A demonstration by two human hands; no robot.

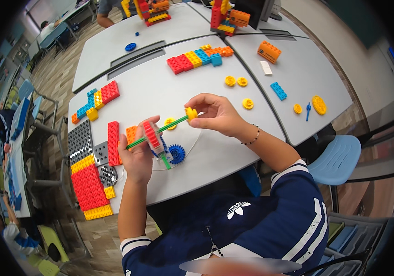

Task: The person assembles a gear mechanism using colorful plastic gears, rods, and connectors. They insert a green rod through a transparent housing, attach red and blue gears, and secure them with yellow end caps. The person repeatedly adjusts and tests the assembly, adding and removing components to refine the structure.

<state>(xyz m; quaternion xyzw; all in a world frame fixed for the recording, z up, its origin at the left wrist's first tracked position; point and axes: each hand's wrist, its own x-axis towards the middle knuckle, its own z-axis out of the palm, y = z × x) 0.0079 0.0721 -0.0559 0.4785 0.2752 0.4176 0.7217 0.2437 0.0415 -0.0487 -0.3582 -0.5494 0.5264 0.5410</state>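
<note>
Left hand [137, 154] clamped on green rod [160, 131] | right hand [217, 115] pinched yellow wheel [191, 113] | above table [215, 152] near front edge

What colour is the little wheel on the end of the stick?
Yellow: the wheel sits on a green stick, seen in the head view.

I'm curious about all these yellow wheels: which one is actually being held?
The yellow wheel on the green rod's end, pinched by the right hand; the others lie loose on the table.

A grey table [160, 99] carries rows of red, yellow, blue and orange building bricks [200, 57], grey studded plates [81, 138], a blue gear [176, 153] and scattered yellow wheels [236, 81].
</note>
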